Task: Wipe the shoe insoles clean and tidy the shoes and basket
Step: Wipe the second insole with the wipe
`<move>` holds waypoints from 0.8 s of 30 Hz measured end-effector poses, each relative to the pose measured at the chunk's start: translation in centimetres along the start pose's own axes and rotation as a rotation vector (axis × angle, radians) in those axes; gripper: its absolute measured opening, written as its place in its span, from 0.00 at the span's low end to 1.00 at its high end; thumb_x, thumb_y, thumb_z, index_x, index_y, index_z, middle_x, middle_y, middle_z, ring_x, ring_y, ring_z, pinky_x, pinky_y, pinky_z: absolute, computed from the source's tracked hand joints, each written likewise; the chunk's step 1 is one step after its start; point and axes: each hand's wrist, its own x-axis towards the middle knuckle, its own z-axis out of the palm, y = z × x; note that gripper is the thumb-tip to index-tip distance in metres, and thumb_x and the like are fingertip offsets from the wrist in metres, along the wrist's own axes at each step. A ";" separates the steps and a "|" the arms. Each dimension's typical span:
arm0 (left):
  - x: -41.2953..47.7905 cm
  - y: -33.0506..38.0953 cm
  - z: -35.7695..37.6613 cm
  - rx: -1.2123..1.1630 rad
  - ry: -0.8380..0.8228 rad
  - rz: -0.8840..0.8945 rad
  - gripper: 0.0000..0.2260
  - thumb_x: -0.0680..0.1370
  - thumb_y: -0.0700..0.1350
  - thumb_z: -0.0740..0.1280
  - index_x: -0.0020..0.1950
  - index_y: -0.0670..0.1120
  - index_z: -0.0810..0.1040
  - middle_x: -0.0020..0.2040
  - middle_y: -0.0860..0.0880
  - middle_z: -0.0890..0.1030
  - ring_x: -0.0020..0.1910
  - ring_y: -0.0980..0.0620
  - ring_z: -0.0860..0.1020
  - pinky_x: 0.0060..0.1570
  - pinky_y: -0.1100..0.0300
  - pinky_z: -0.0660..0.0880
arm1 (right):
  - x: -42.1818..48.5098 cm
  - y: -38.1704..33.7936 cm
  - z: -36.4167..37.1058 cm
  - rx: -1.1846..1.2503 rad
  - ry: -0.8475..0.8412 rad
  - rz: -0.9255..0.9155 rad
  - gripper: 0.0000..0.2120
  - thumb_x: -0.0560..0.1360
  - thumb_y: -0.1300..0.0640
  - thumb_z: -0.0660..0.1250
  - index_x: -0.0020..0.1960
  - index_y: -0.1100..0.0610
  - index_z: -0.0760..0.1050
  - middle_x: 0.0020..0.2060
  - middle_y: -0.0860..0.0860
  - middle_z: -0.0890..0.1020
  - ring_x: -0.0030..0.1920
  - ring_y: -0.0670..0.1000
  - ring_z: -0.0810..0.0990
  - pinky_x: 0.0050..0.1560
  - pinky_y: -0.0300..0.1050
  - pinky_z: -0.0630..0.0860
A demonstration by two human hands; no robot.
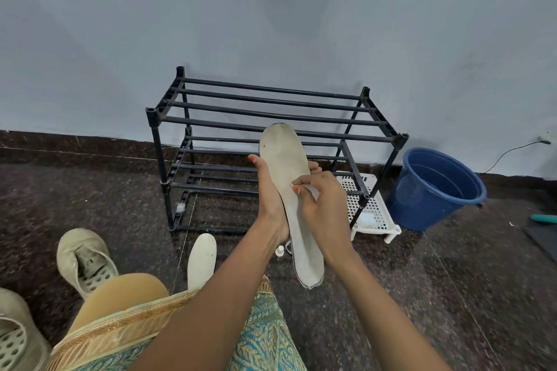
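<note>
Insole: the insole [281, 156] is held in the air in front of the rack [271, 105], toe end up and heel end low, above the floor.
Left hand: the left hand [268, 193] is closed around the middle of the insole, with the thumb on the left edge and the fingers behind.
Right hand: what looks like a small white wipe [311, 190] is pinched by the right hand [327, 211] and pressed on the insole.
Handling: the insole is judged light, thin and easily bent. It is best supported from behind at the middle, so that it is not folded by the wiping pressure.
Around: a second insole [202, 259] lies on the floor near a shoe [84, 259]. The basket [372, 214] stands at the right end of the rack, beside a bucket [434, 190].
</note>
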 end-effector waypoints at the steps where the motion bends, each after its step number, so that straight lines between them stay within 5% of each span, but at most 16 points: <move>1: 0.0 0.0 0.0 0.004 0.003 0.002 0.45 0.72 0.73 0.36 0.46 0.38 0.79 0.41 0.42 0.81 0.38 0.47 0.79 0.44 0.57 0.76 | 0.0 0.0 0.0 0.013 -0.003 0.000 0.06 0.72 0.66 0.66 0.46 0.60 0.80 0.47 0.53 0.78 0.52 0.51 0.75 0.50 0.37 0.68; 8: 0.2 0.0 -0.2 0.037 0.076 0.048 0.46 0.73 0.71 0.36 0.42 0.39 0.82 0.40 0.42 0.83 0.42 0.47 0.82 0.52 0.55 0.76 | -1.0 -1.2 0.1 0.190 -0.073 0.049 0.06 0.72 0.67 0.66 0.45 0.62 0.81 0.45 0.50 0.78 0.48 0.45 0.74 0.53 0.37 0.70; 14: 0.1 0.0 -0.3 0.005 0.104 0.062 0.45 0.74 0.71 0.37 0.37 0.43 0.85 0.40 0.42 0.84 0.46 0.45 0.82 0.57 0.53 0.75 | -1.4 -1.3 0.0 0.235 -0.108 0.061 0.07 0.71 0.69 0.65 0.43 0.61 0.81 0.38 0.39 0.76 0.43 0.30 0.73 0.45 0.22 0.66; 19: 0.0 0.1 0.1 0.004 0.066 0.031 0.46 0.73 0.71 0.36 0.41 0.40 0.83 0.40 0.42 0.84 0.42 0.46 0.82 0.50 0.57 0.77 | -0.7 -1.0 -0.1 0.196 -0.079 0.056 0.05 0.70 0.67 0.67 0.41 0.61 0.80 0.44 0.48 0.77 0.46 0.41 0.73 0.48 0.29 0.70; 24: -0.2 0.2 0.4 -0.038 0.048 0.018 0.44 0.73 0.72 0.37 0.44 0.42 0.83 0.43 0.43 0.83 0.41 0.46 0.81 0.42 0.60 0.79 | -0.1 -0.8 0.0 0.188 -0.045 0.029 0.06 0.70 0.68 0.68 0.40 0.59 0.80 0.51 0.51 0.77 0.53 0.45 0.75 0.49 0.26 0.68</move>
